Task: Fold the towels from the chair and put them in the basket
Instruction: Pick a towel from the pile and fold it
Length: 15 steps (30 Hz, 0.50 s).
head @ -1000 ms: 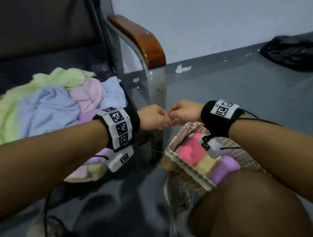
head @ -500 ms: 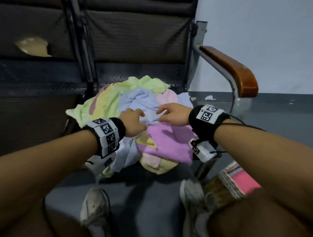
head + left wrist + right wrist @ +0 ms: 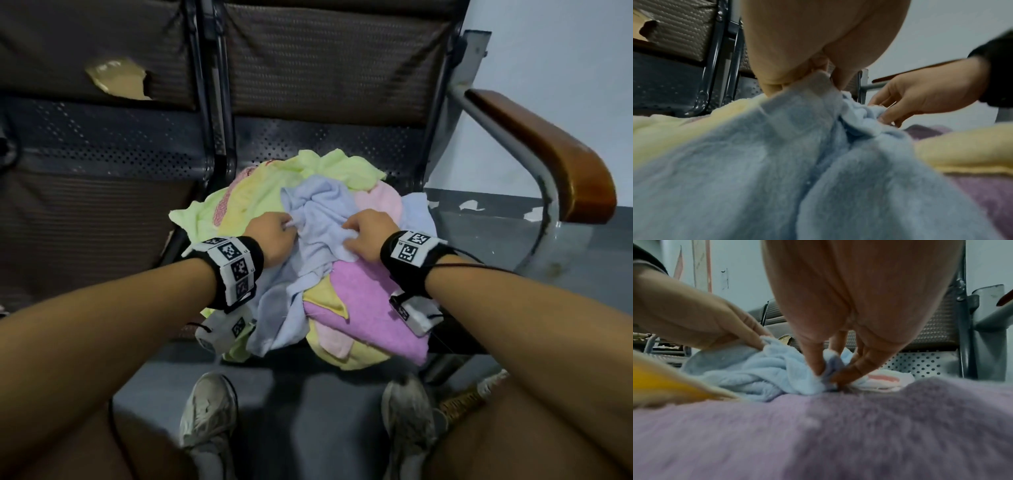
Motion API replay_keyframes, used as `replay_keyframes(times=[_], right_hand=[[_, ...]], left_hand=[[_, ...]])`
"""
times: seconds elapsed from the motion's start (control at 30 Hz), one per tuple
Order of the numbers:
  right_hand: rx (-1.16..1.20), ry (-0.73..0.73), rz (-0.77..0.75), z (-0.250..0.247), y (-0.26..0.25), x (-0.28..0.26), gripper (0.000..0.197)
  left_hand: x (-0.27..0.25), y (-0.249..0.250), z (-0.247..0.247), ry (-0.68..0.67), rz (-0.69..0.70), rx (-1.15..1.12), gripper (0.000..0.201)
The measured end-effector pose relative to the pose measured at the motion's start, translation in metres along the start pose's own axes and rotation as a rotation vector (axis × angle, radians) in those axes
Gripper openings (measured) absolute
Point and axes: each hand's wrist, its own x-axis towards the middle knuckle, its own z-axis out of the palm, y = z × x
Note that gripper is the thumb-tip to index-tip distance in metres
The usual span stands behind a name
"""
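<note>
Both hands work on one crumpled pale blue terry towel (image 3: 318,219) lying on top of a heap on the seat of a dark perforated-metal chair (image 3: 342,144). Left hand (image 3: 272,240): fingers curled, pinching a raised fold of the blue towel at its left edge; the left wrist view shows the cloth pulled up between thumb and fingers (image 3: 842,76). Right hand (image 3: 364,236): fingertips (image 3: 816,360) bunched downward, pinching a small gather of the same towel at its right edge. Between the two hands the towel lies in loose wrinkles; its lower part hangs toward the person over the seat front.

Directly under the right wrist lies a lilac fleecy towel (image 3: 363,298), which fills the foreground of the right wrist view and hides the seat there. Beside it, below the hands, a pale yellow towel (image 3: 325,294) shows as a wedge. Beyond the hands lie a light green towel (image 3: 329,168) and, past the right hand, a pale pink towel (image 3: 380,200).

Right of the right hand stands a brown wooden armrest (image 3: 548,150) on a grey metal tube. Beyond the left hand, a torn patch (image 3: 116,78) marks the neighbouring seat's backrest. Below the arms, two worn white sneakers (image 3: 209,414) rest on the grey floor; a woven corner, possibly the basket (image 3: 462,397), shows by the right knee.
</note>
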Motion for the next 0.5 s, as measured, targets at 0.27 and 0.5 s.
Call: replay_keyframes(times=[0.27,0.5], right_hand=[[0.535,0.346,0.039,-0.037,-0.002,-0.006,0.034],[0.921,0.319,-0.152,-0.052,-0.007,-0.030,0.032]], left_hand=[[0.000,0.026,-0.023,0.192,0.063,-0.298,0.043],[-0.018,0.043,-0.010,0.056,0.195,-0.368,0.096]])
